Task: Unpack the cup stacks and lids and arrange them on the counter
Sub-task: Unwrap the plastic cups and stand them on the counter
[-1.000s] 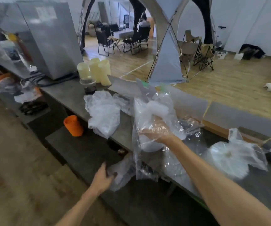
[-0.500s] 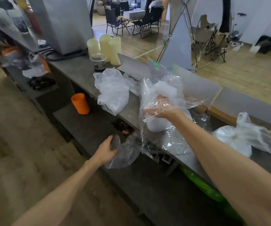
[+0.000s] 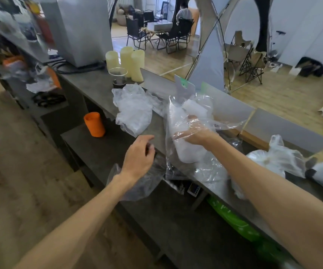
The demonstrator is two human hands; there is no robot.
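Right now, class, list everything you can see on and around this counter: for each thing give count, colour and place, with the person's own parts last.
cup stacks: three, cream, standing at the counter's far end
clear cup: one, dark liquid inside, just in front of the stacks
crumpled bag: one, clear-white, on the counter
clear bag: one, white stack inside, held over the counter edge
tied bag: one, whitish contents, on the counter at right
orange cup: one, on the lower shelf
folding chairs: several, black, far room
left hand: grip on a loose clear bag below the counter edge
right hand: inside the clear bag, grip on the white stack
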